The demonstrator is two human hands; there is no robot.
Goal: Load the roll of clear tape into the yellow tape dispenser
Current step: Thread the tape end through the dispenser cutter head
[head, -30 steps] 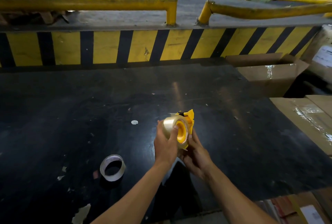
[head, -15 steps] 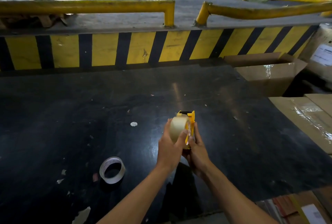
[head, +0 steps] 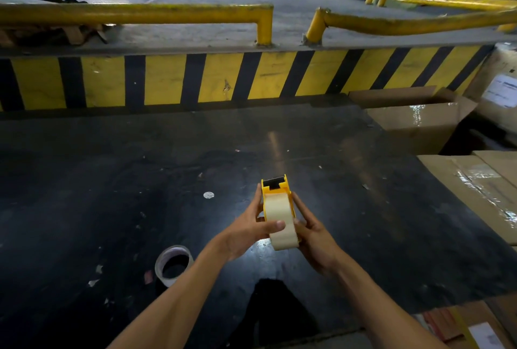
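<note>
The yellow tape dispenser (head: 275, 187) is held above the black table, its black front end pointing away from me. The roll of clear tape (head: 281, 215) sits between the dispenser's yellow side walls, its rim facing me. My left hand (head: 249, 227) grips the left side, thumb pressed across the roll. On the right side my right hand (head: 313, 232) cups the dispenser, fingers along its wall. The roll's core and the dispenser's hub are hidden.
A nearly spent tape roll (head: 174, 264) lies on the black table (head: 112, 194) near my left forearm. Cardboard boxes (head: 419, 119) stand at the right edge. A yellow-and-black striped barrier (head: 195, 80) with yellow rails bounds the far side. Paper scraps dot the table.
The dispenser and roll turned from side-on to edge-on toward me. My left thumb moved onto the roll's rim, and both hands shifted slightly right.
</note>
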